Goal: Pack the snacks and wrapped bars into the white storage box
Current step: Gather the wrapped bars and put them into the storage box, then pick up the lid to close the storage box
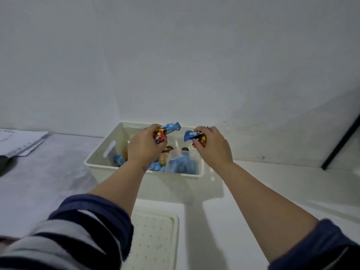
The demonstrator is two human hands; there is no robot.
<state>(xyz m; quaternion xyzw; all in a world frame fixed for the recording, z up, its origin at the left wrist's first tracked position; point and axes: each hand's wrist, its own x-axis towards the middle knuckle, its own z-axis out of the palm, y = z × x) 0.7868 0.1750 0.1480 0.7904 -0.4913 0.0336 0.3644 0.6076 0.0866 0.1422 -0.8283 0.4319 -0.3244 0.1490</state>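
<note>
The white storage box (97, 162) stands against the wall, open on top. Inside lie several blue wrapped bars (181, 164), a clear packet and some brown snacks (169, 148). My left hand (144, 147) hovers over the box, gripping a blue wrapped bar (172, 126) and a red wrapped snack (159, 135) together. Over the box's right side, my right hand (212, 147) clutches another blue wrapped bar (191, 135) with a red wrapper (202, 140) beneath it.
The white perforated box lid (155, 238) lies flat near me, in front of the box. Papers (19, 141) and a dark object (4, 164) rest at the far left. A dark slanted bar (339, 145) leans at the right by the wall.
</note>
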